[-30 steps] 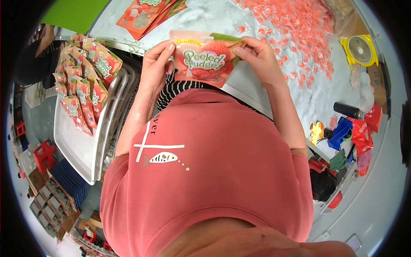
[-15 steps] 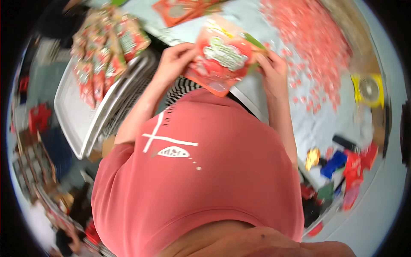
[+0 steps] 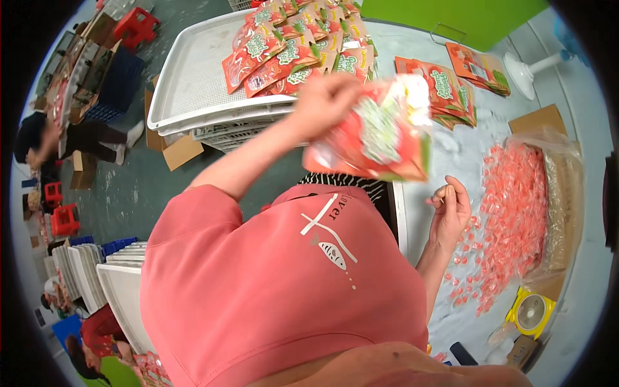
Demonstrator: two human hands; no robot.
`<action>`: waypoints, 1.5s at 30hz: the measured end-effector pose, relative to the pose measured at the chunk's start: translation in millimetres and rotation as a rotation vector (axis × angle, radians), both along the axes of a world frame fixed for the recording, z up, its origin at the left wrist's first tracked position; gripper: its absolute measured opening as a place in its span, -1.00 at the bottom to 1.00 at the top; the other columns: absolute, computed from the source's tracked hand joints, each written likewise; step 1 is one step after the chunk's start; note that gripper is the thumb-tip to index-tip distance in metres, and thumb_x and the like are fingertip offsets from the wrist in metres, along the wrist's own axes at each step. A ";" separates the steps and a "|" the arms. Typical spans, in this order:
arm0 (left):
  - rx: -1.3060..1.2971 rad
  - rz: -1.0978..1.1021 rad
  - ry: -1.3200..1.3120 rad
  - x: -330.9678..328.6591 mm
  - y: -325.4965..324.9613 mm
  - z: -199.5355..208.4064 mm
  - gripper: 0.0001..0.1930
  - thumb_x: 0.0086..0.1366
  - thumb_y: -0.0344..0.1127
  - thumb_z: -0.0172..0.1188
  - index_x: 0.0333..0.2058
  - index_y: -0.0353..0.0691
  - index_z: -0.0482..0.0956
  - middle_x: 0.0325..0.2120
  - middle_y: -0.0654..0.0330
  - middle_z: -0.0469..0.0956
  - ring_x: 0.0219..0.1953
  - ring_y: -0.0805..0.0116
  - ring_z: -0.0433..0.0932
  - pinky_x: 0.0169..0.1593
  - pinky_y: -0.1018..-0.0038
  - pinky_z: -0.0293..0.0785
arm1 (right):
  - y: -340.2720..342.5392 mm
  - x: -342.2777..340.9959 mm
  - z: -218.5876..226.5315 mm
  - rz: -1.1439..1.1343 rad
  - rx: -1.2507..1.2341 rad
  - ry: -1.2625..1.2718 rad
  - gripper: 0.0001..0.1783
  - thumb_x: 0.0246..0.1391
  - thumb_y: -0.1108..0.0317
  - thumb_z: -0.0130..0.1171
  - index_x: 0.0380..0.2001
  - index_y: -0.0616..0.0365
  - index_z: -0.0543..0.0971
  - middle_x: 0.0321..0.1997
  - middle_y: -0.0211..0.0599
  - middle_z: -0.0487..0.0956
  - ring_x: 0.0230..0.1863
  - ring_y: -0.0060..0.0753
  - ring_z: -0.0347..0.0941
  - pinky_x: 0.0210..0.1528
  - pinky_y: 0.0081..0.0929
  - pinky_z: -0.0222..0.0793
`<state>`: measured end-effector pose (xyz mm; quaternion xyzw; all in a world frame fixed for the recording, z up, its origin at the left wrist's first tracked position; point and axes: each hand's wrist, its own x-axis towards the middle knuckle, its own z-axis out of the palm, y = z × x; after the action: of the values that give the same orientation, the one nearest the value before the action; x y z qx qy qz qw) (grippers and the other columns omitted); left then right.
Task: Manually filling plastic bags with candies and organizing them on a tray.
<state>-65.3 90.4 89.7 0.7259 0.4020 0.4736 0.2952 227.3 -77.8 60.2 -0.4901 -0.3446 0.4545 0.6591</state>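
Observation:
My left hand [image 3: 325, 103] is closed on the edge of a red and peach candy pouch [image 3: 377, 138] with a green corner. The pouch is smeared by motion and hangs between the tray and the table. Beyond that hand, a heap of similar filled pouches [image 3: 290, 55] lies on a white mesh tray [image 3: 193, 71]. My right hand [image 3: 449, 209] is raised over the table's near edge, apart from the pouch. Its fingers are curled together, and whatever may be between them is too small to name. Loose pink wrapped candies [image 3: 512, 219] are piled just right of it.
Flat pouches lie in two stacks, one nearer [image 3: 442, 90] and one farther [image 3: 478, 68], on the pale table [image 3: 422, 151]. A cardboard box [image 3: 567, 193] backs the candies; a yellow fan [image 3: 532, 313] sits below. Co-workers [image 3: 48, 138], red stools [image 3: 137, 26] and more trays [image 3: 122, 297] are at left.
My view and body have turned left, toward the tray. My right hand has let go of the pouch, while my left hand still carries it, now beside the heaped pouches.

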 end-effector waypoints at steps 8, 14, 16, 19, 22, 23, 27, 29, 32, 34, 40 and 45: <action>-0.050 0.293 -0.151 -229.2 141.6 -24.4 -0.73 0.39 -0.28 0.11 -0.10 -0.33 0.65 -0.26 0.25 0.66 -0.22 0.54 0.54 -0.10 0.60 0.45 | -6.1 4.7 -45.3 -0.003 -0.226 0.041 -0.75 0.29 0.45 0.09 -0.01 0.29 0.55 -0.41 -0.43 0.52 -0.45 -0.65 0.44 -0.36 -0.60 0.52; 0.047 0.448 0.535 -255.9 161.0 -137.6 -0.65 0.42 -0.16 0.04 0.03 -0.25 0.58 -0.17 -0.06 0.64 -0.08 0.05 0.58 0.06 0.31 0.43 | -0.9 -2.6 -59.2 0.046 -0.347 0.088 -0.76 0.27 0.42 0.12 -0.03 0.27 0.57 -0.44 -0.42 0.55 -0.46 -0.65 0.46 -0.34 -0.61 0.55; 0.171 0.456 0.490 -216.3 159.3 -148.2 -0.61 0.42 -0.18 0.03 0.12 -0.22 0.50 -0.04 -0.18 0.56 0.04 -0.15 0.50 0.15 0.20 0.35 | -6.5 -0.4 -60.4 -0.015 -0.373 0.083 -0.75 0.27 0.41 0.12 -0.04 0.28 0.56 -0.43 -0.41 0.55 -0.45 -0.63 0.46 -0.32 -0.58 0.54; 0.160 0.486 0.466 -205.0 158.6 -143.4 -0.56 0.39 -0.17 0.06 0.18 -0.16 0.43 0.02 -0.11 0.49 0.05 -0.07 0.46 0.15 0.15 0.33 | -10.3 -2.8 -57.2 -0.020 -0.409 0.038 -0.74 0.29 0.38 0.09 -0.04 0.31 0.55 -0.42 -0.40 0.54 -0.43 -0.57 0.47 -0.26 -0.52 0.51; -0.139 0.386 0.184 -187.2 134.2 -106.8 -0.54 0.35 -0.25 0.09 0.19 -0.25 0.40 0.02 -0.06 0.50 0.09 -0.04 0.43 0.24 0.17 0.24 | -13.3 2.4 -69.9 -0.024 -0.418 0.038 -0.75 0.28 0.39 0.07 -0.08 0.32 0.57 -0.42 -0.38 0.55 -0.42 -0.58 0.48 -0.25 -0.54 0.50; 0.137 0.533 0.355 -172.1 125.0 -101.1 -0.55 0.33 -0.29 0.10 0.17 -0.26 0.42 0.01 -0.06 0.50 0.09 -0.03 0.44 0.22 0.18 0.28 | -15.3 2.1 -74.2 -0.079 -0.418 0.051 -0.75 0.28 0.39 0.07 -0.08 0.32 0.57 -0.42 -0.38 0.55 -0.42 -0.58 0.48 -0.25 -0.54 0.50; 0.521 0.335 0.297 -60.9 105.1 -50.0 -0.61 0.25 -0.42 0.14 0.08 -0.31 0.48 -0.01 -0.04 0.52 0.06 -0.01 0.47 0.16 0.21 0.35 | -23.4 2.1 -84.5 -0.055 -0.384 0.019 -0.75 0.28 0.37 0.08 -0.10 0.31 0.58 -0.42 -0.39 0.57 -0.40 -0.59 0.49 -0.24 -0.55 0.49; 0.306 -0.076 0.166 9.6 100.4 -48.4 -0.66 0.20 -0.48 0.20 -0.02 -0.30 0.54 -0.04 -0.01 0.54 0.06 0.04 0.49 0.14 0.25 0.38 | -25.1 1.2 -84.7 -0.030 -0.339 0.045 -0.75 0.29 0.36 0.08 -0.09 0.30 0.59 -0.42 -0.40 0.58 -0.38 -0.61 0.49 -0.22 -0.56 0.49; 0.350 -0.374 0.371 127.5 89.2 -56.6 -0.64 0.24 -0.39 0.23 0.04 -0.21 0.53 0.06 0.00 0.49 0.05 0.05 0.52 0.11 0.30 0.43 | -27.1 0.5 -86.2 -0.034 -0.323 0.040 -0.74 0.29 0.35 0.09 -0.10 0.31 0.59 -0.40 -0.41 0.58 -0.35 -0.62 0.50 -0.21 -0.57 0.49; 0.420 -0.445 0.444 177.5 107.3 -77.6 -0.50 0.24 -0.21 0.27 0.15 -0.16 0.46 0.18 -0.05 0.40 0.20 -0.03 0.40 0.21 0.22 0.36 | -29.8 1.4 -87.3 -0.029 -0.300 0.053 -0.74 0.30 0.35 0.08 -0.09 0.31 0.58 -0.39 -0.41 0.58 -0.34 -0.61 0.50 -0.20 -0.55 0.49; 0.272 -0.319 0.818 212.1 166.7 -124.4 -0.32 0.23 0.00 0.24 0.26 -0.17 0.33 0.32 -0.01 0.23 0.35 -0.01 0.20 0.31 0.09 0.24 | -44.9 3.6 -95.3 -0.090 -0.113 0.202 -0.74 0.33 0.40 0.00 -0.02 0.32 0.54 -0.31 -0.32 0.56 -0.26 -0.46 0.51 -0.08 -0.43 0.48; 0.283 -0.511 0.657 189.8 148.9 -115.2 -0.58 0.30 -0.25 0.17 0.09 -0.28 0.50 0.15 -0.02 0.44 0.10 0.01 0.47 0.16 0.26 0.42 | -44.3 12.6 -98.2 -0.038 -0.033 0.282 -0.74 0.34 0.44 -0.04 -0.02 0.34 0.52 -0.28 -0.28 0.54 -0.21 -0.37 0.51 -0.05 -0.38 0.48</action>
<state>124.6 239.3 -25.5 0.9474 0.2131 0.1798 0.1571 239.9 -122.2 -38.0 -0.4383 -0.2316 0.5118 0.7016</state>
